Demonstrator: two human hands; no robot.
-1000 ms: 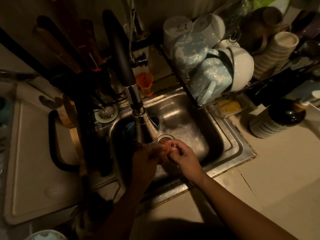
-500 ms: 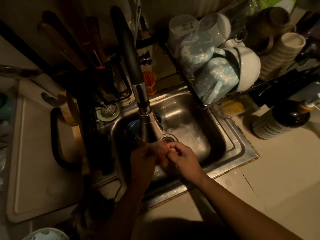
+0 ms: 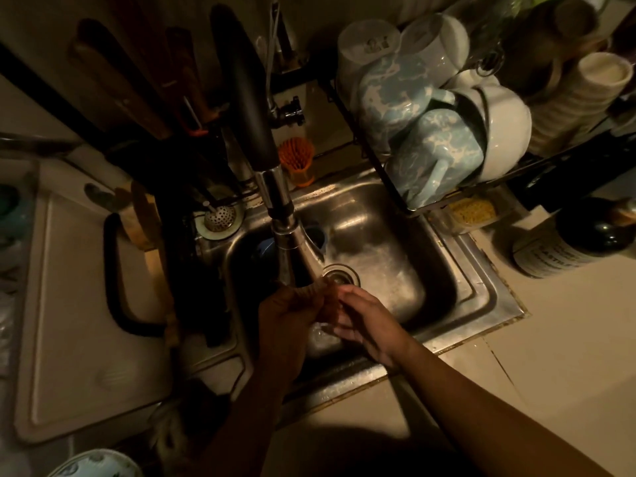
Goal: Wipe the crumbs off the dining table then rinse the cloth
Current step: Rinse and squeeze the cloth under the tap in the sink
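Cloth [image 3: 318, 297], small, bunched and brownish, sits between both hands above the steel sink [image 3: 481, 297], just under the metal head of the faucet [image 3: 285, 232] and in front of the drain [image 3: 339, 275]. From the head view, the only one, the left hand [image 3: 285, 325] has its grip closed narrow, fingers curled round the left part of the cloth. The right hand [image 3: 368, 325] meets it from the other side, its grip also narrow, with bent fingers pinching the cloth's right edge. In the dim light I cannot tell how tightly either hand squeezes. A pale streak of water slants from the faucet head down toward the hands. Behind the basin an orange brush holder [image 3: 296, 161] stands on the sink's back ledge, and a loose strainer [image 3: 220, 218] rests at the back left corner. To the right a dish rack [image 3: 378, 166] overhangs the sink, packed with blue marbled mugs [image 3: 440, 153] and a white bowl [image 3: 506, 132]. A yellow sponge [image 3: 471, 210] lies below the rack, and a dark bottle [image 3: 585, 239] lies on the table [image 3: 568, 356] beside the sink.
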